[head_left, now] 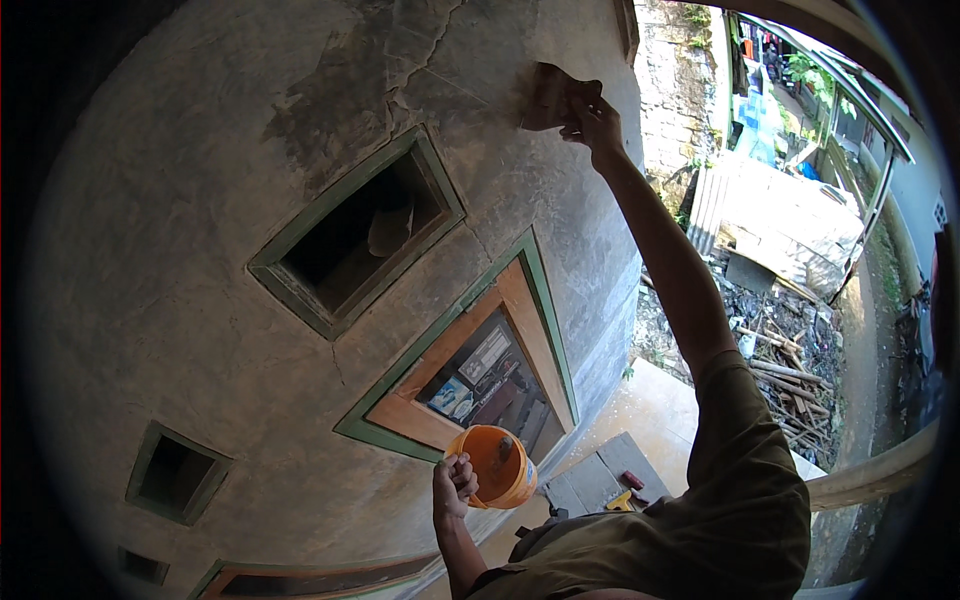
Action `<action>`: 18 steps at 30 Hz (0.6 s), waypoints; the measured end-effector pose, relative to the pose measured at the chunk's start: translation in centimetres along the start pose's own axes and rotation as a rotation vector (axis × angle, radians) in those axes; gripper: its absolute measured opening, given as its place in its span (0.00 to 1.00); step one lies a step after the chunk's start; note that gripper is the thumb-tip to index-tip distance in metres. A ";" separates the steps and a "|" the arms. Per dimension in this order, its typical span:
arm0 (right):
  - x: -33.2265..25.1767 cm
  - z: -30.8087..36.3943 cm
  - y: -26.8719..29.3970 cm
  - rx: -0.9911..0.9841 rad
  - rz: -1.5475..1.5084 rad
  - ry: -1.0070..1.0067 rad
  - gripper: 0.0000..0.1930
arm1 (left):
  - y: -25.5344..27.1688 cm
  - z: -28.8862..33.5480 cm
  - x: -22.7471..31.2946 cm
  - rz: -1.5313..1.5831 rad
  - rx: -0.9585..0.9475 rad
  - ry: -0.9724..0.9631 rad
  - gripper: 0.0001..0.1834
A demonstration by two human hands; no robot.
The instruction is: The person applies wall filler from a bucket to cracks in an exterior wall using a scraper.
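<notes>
High on the grey plastered wall point(190, 240), my right hand point(597, 122) presses a flat brown piece point(549, 98), sheet-like with a bent corner, to the surface. Whether it is sandpaper or something else I cannot tell. Pale haze shows along its left edge. My left hand point(456, 482) is closed on the rim of an orange bucket point(518, 490), held low in front of me and tilted so that its inside shows. A small greyish lump point(504, 447) is against the bucket's inner wall.
A green-framed opening point(440, 170) is cut in the wall, above a wooden-framed window point(520, 290). Cracks run through the plaster. Below, a grey board point(590, 485) carries a yellow-handled tool point(620, 501) and a red object point(632, 480). Rubble and sticks point(790, 390) lie at right.
</notes>
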State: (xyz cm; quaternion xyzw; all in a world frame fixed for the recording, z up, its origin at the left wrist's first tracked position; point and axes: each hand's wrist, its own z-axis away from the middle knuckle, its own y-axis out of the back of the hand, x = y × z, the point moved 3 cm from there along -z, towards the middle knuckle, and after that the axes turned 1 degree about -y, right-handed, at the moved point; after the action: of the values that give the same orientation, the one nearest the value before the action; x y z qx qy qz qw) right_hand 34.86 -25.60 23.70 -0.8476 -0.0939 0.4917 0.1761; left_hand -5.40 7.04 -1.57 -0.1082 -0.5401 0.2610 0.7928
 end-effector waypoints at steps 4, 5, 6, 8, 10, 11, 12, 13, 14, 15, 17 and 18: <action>2.2 -0.5 2.4 0.021 -0.167 -0.095 0.11 | 0.8 0.8 -0.2 0.014 0.034 0.005 0.13; 2.7 -0.6 3.0 0.020 -0.168 -0.095 0.11 | 0.9 0.9 -0.2 0.015 0.047 0.009 0.13; 3.3 -0.8 3.4 -0.005 -0.177 -0.103 0.12 | 1.0 0.9 -0.2 0.016 0.048 0.008 0.13; 4.3 -1.0 3.3 -0.031 -0.188 -0.116 0.12 | 1.3 1.0 -0.2 -0.017 0.058 -0.011 0.13; 4.7 -1.3 2.8 -0.074 -0.201 -0.118 0.11 | 1.8 0.9 -0.2 0.005 0.068 0.002 0.13; 4.6 -1.3 2.5 -0.074 -0.202 -0.119 0.11 | 2.0 0.9 -0.3 0.027 0.075 0.014 0.13; 4.4 -1.4 2.1 -0.077 -0.212 -0.100 0.11 | 2.1 0.9 -0.2 0.026 0.076 0.013 0.13; 4.0 -1.4 1.1 -0.087 -0.225 -0.083 0.11 | 2.4 1.0 -0.2 0.028 0.095 0.003 0.13; 3.5 -1.3 0.3 -0.089 -0.227 -0.084 0.11 | 2.4 1.0 -0.1 0.029 0.110 -0.005 0.13; 2.8 -1.3 -0.6 -0.099 -0.221 -0.056 0.12 | 2.4 1.0 -0.1 0.029 0.113 -0.007 0.13; 1.2 -1.0 -3.2 -0.112 -0.221 -0.030 0.12 | 2.3 1.0 0.2 0.016 0.120 -0.037 0.13; 0.1 -0.9 -4.7 -0.140 -0.215 0.018 0.12 | 2.1 1.1 0.3 0.014 0.122 -0.040 0.13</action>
State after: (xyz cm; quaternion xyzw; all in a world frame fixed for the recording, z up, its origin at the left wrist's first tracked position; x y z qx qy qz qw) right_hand 35.75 -21.39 25.89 -0.8472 -0.2167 0.4547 0.1692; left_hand -6.89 8.82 -1.84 -0.0581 -0.5381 0.3012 0.7851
